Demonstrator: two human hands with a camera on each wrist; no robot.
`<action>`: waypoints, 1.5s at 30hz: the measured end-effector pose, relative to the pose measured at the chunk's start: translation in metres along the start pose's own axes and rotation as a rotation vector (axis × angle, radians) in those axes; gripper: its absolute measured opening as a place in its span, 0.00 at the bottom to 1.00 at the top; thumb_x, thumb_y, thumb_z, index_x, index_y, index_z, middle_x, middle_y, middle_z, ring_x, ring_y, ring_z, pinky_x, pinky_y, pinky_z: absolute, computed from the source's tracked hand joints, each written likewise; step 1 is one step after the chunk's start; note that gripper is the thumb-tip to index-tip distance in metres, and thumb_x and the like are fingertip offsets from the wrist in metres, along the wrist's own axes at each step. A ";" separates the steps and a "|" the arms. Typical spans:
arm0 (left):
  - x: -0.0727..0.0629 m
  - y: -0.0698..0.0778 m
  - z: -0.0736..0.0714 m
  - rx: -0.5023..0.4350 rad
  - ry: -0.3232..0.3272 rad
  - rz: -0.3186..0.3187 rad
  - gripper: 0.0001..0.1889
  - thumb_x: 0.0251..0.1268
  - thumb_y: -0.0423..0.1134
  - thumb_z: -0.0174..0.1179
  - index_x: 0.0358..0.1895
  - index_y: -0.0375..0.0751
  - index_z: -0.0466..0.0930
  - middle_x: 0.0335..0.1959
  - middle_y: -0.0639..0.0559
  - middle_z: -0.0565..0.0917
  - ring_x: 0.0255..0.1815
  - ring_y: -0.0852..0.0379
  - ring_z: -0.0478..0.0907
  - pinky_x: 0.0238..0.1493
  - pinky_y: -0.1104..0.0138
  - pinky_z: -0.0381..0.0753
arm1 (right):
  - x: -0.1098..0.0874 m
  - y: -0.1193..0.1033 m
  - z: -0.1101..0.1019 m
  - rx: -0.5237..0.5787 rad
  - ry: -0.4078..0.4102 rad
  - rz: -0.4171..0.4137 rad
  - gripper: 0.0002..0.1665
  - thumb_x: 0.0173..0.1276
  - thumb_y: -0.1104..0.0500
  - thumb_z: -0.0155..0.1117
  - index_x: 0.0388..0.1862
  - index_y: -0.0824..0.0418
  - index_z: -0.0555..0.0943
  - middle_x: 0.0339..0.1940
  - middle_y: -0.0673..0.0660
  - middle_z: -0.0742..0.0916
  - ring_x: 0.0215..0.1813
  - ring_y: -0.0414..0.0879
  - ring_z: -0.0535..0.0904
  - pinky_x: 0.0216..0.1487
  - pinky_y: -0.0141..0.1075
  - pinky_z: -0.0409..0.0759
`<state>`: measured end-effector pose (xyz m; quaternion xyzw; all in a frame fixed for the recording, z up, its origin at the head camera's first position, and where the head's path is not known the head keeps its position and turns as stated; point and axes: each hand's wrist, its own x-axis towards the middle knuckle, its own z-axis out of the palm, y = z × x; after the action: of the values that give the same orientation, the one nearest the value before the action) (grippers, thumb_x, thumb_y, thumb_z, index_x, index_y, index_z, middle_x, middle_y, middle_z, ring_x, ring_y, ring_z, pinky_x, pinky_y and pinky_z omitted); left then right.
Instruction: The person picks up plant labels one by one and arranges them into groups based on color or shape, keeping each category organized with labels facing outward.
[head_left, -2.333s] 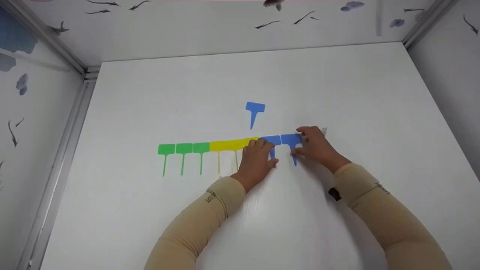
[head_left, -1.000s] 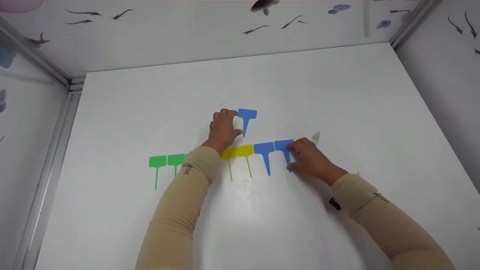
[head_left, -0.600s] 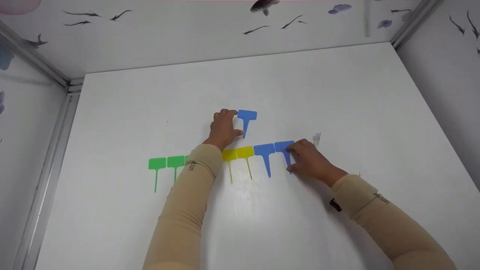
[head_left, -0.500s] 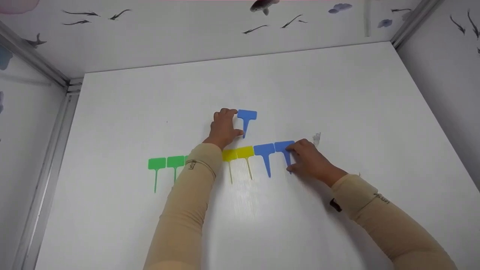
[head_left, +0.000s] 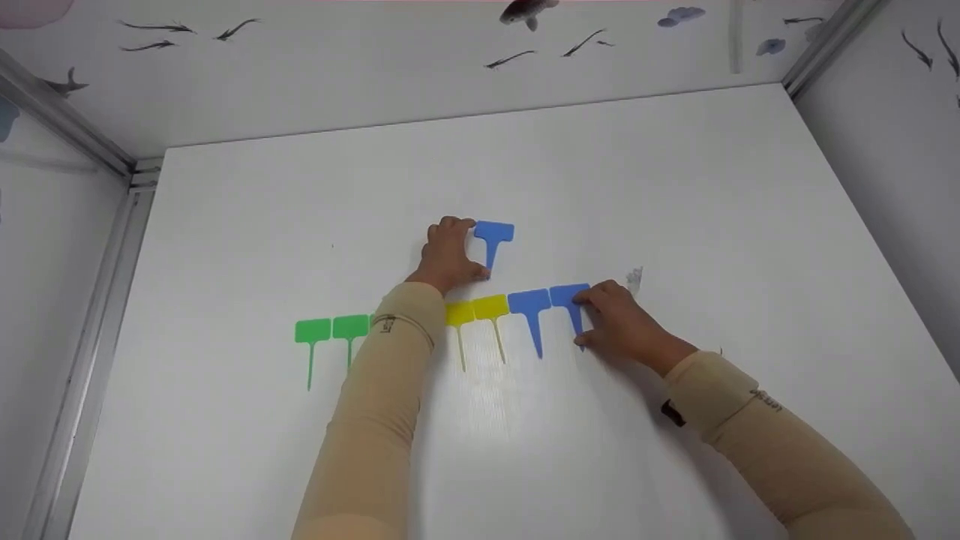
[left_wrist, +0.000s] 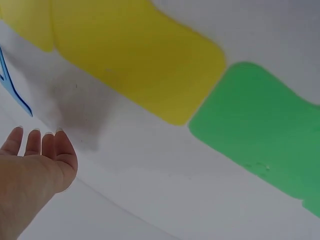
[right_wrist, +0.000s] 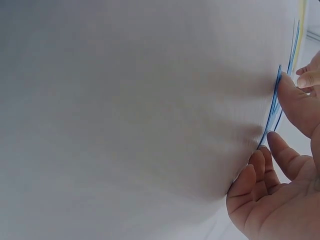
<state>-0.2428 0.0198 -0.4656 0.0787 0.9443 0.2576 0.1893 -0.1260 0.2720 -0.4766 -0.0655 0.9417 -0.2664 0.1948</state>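
Observation:
In the head view, my left hand (head_left: 446, 259) is at a loose blue T-shaped plant label (head_left: 493, 232) above the row. Its index finger meets the label's left corner and its thumb the stem tip. In the left wrist view, only this label's blue edge (left_wrist: 14, 92) shows near the fingertips. At the row's right end, my right hand (head_left: 619, 319) holds a blue label (head_left: 566, 295) between thumb and index finger. In the right wrist view, that label appears edge-on at the fingertips. Another blue label (head_left: 529, 301) lies directly to its left.
Yellow labels (head_left: 490, 307) and green labels (head_left: 313, 331) continue the row leftward, partly covered by the left sleeve (head_left: 367, 420). A small translucent patch (head_left: 634, 279) is on the white table (head_left: 637, 165) past the right hand. Patterned walls border the table.
The left hand has left the row and reached the loose blue label above it. Its thumb has just shifted down to the stem tip. The right hand stays at the end label.

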 end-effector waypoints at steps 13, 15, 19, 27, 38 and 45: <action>0.008 0.000 0.004 0.039 -0.006 0.010 0.45 0.53 0.45 0.72 0.74 0.47 0.58 0.73 0.46 0.59 0.71 0.48 0.54 0.72 0.56 0.58 | 0.001 -0.002 -0.001 0.020 -0.028 0.034 0.36 0.58 0.62 0.73 0.64 0.66 0.70 0.64 0.67 0.70 0.67 0.60 0.64 0.69 0.51 0.63; 0.008 0.001 0.004 0.044 -0.007 0.014 0.45 0.53 0.45 0.72 0.74 0.47 0.58 0.72 0.45 0.59 0.70 0.47 0.54 0.72 0.55 0.59 | 0.001 -0.001 -0.002 0.023 -0.027 0.028 0.36 0.58 0.62 0.73 0.64 0.67 0.70 0.63 0.67 0.70 0.67 0.60 0.64 0.69 0.51 0.63; 0.008 0.000 0.003 0.044 -0.013 0.018 0.46 0.53 0.46 0.73 0.74 0.47 0.57 0.72 0.45 0.58 0.70 0.47 0.53 0.71 0.54 0.59 | 0.001 0.001 -0.001 0.005 -0.008 -0.016 0.36 0.57 0.61 0.74 0.63 0.68 0.71 0.62 0.67 0.71 0.66 0.60 0.65 0.69 0.51 0.64; 0.010 0.002 0.001 0.047 -0.078 -0.043 0.49 0.52 0.47 0.73 0.76 0.49 0.53 0.73 0.45 0.53 0.70 0.47 0.51 0.70 0.54 0.60 | 0.001 0.002 0.000 -0.005 -0.009 -0.014 0.37 0.57 0.60 0.74 0.63 0.67 0.70 0.61 0.66 0.71 0.66 0.59 0.65 0.69 0.50 0.64; 0.008 0.007 -0.003 0.064 -0.095 -0.049 0.49 0.51 0.47 0.73 0.75 0.48 0.54 0.73 0.43 0.53 0.70 0.46 0.51 0.70 0.54 0.60 | 0.000 0.000 0.001 -0.002 -0.008 0.007 0.37 0.57 0.61 0.74 0.64 0.66 0.70 0.62 0.65 0.71 0.66 0.59 0.65 0.69 0.50 0.64; 0.009 0.009 -0.003 0.091 -0.108 -0.052 0.50 0.51 0.47 0.74 0.75 0.46 0.53 0.73 0.42 0.52 0.70 0.46 0.51 0.70 0.55 0.61 | 0.000 0.002 -0.001 0.008 -0.013 -0.001 0.36 0.58 0.60 0.74 0.64 0.66 0.70 0.62 0.66 0.71 0.67 0.59 0.65 0.69 0.50 0.64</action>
<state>-0.2515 0.0286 -0.4618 0.0765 0.9452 0.2047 0.2426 -0.1266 0.2738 -0.4768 -0.0671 0.9393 -0.2699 0.2010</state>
